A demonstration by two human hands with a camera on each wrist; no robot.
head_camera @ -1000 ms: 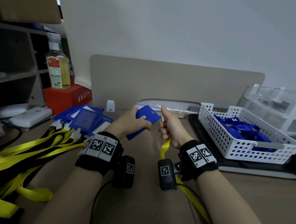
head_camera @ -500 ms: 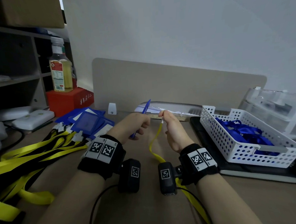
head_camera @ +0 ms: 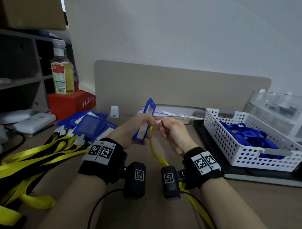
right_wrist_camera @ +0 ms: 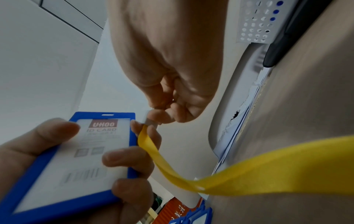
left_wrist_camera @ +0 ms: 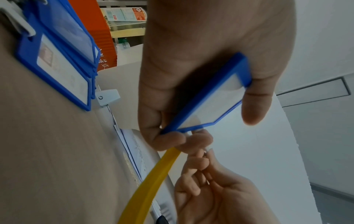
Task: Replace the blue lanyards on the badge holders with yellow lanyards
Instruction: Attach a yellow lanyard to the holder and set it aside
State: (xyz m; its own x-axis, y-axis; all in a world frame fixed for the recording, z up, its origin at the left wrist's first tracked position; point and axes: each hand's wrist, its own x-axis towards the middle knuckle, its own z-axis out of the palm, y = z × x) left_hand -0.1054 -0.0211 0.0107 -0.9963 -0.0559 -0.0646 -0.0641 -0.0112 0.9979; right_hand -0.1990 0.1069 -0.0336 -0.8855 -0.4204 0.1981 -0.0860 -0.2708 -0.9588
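Note:
My left hand [head_camera: 138, 130] grips a blue badge holder [head_camera: 145, 120] upright above the desk, its clear window and card facing right [right_wrist_camera: 76, 154]. The holder's slot end points up and away. My right hand [head_camera: 171, 130] pinches the white clip [head_camera: 159, 121] at the end of a yellow lanyard [head_camera: 157, 154], right beside the holder's edge. The clip [right_wrist_camera: 151, 120] is apart from the slot at the holder's top. The lanyard [right_wrist_camera: 249, 169] trails down over the desk under my right wrist. In the left wrist view the holder [left_wrist_camera: 214, 97] sits between thumb and fingers.
A pile of yellow lanyards [head_camera: 26, 161] with blue badge holders [head_camera: 89, 122] lies on the left. A white perforated basket [head_camera: 250, 154] with blue lanyards [head_camera: 244, 135] stands right, on a black pad. A beige divider [head_camera: 180, 88], bottle [head_camera: 62, 70] and red box [head_camera: 72, 102] stand behind.
My left hand has turned the badge holder from flat to upright, window toward my right hand. My right hand has brought the lanyard clip closer to the holder.

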